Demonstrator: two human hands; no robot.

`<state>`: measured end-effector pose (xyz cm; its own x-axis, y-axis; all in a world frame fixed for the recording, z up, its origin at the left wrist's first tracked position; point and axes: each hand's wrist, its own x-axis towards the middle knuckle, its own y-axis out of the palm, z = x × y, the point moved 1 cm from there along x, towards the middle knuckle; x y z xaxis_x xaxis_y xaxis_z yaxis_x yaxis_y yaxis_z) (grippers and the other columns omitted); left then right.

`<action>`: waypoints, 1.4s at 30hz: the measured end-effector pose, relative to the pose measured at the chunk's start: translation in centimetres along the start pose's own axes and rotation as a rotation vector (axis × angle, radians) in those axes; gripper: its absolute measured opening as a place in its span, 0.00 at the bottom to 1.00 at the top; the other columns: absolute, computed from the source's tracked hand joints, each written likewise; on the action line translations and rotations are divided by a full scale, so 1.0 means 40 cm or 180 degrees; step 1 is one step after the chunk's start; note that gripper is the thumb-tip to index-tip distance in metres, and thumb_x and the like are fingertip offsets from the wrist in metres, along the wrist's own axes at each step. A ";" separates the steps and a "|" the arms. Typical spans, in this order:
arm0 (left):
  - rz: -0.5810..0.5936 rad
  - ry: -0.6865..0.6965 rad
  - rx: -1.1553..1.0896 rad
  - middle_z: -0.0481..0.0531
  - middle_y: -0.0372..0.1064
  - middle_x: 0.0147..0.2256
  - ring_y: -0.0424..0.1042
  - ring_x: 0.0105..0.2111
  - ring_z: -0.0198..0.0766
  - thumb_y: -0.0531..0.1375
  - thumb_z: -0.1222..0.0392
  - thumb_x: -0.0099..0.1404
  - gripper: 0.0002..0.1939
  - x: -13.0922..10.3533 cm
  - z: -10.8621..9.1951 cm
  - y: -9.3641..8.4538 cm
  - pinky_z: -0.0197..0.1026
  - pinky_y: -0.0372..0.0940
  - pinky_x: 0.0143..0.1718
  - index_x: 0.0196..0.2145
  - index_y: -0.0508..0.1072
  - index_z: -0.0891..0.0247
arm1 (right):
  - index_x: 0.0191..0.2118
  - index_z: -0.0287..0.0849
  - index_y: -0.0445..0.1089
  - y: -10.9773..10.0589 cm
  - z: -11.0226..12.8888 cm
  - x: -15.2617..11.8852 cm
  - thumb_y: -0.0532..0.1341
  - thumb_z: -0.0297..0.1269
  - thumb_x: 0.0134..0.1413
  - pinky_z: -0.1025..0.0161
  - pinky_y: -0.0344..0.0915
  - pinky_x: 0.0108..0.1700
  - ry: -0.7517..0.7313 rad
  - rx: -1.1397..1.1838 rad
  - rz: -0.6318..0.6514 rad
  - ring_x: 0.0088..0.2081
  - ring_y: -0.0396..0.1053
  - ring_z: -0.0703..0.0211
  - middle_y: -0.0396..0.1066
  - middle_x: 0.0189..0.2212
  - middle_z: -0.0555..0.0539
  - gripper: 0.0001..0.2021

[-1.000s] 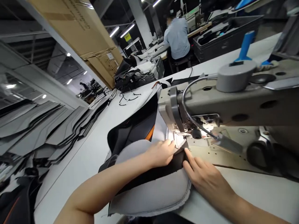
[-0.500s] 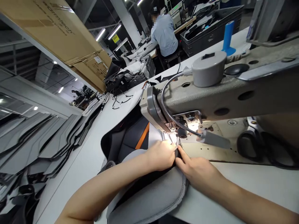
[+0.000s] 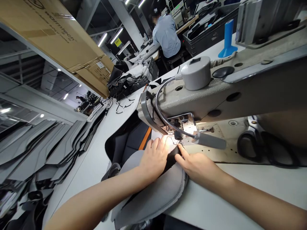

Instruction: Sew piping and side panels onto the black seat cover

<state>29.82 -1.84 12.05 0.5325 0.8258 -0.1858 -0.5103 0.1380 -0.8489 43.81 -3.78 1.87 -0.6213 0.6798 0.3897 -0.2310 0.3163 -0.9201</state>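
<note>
A grey and black fabric piece (image 3: 153, 198) with an orange stripe lies under the head of a sewing machine (image 3: 206, 95). My left hand (image 3: 155, 156) rests on the fabric with its fingers spread, their tips just left of the lit needle area. To the right, my right hand (image 3: 196, 164) pinches the fabric's edge close to the presser foot, thumb and index finger at the black strip. A lamp with a grey head (image 3: 209, 140) lights the spot. The needle itself is hard to make out.
Black-handled scissors (image 3: 251, 143) lie on the machine bed at the right. A blue spool holder (image 3: 227, 40) stands behind the machine. Stacked grey panels (image 3: 31, 150) fill the left side. A cardboard box (image 3: 62, 41) is upper left. A person in light blue (image 3: 166, 36) sits farther back.
My left hand has opened from a closed grip, moved slightly left and spread over the fabric. My right hand stays at the fabric's edge. The view has shifted a little.
</note>
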 end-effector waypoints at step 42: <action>0.0697 0.0213 -0.3530 0.50 0.72 0.35 0.68 0.40 0.39 0.51 0.64 0.64 0.10 0.116 0.034 0.040 0.42 0.63 0.47 0.31 0.71 0.64 | 0.46 0.29 0.70 0.044 -0.018 0.011 0.53 0.19 0.45 0.62 0.55 0.19 0.0100 -0.0141 -0.0306 0.19 0.64 0.61 0.71 0.44 0.33 0.20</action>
<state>30.55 2.95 10.52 0.5573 0.7372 -0.3821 0.2658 -0.5943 -0.7590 43.67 -2.45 0.43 -0.5739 0.6652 0.4777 -0.2547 0.4095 -0.8761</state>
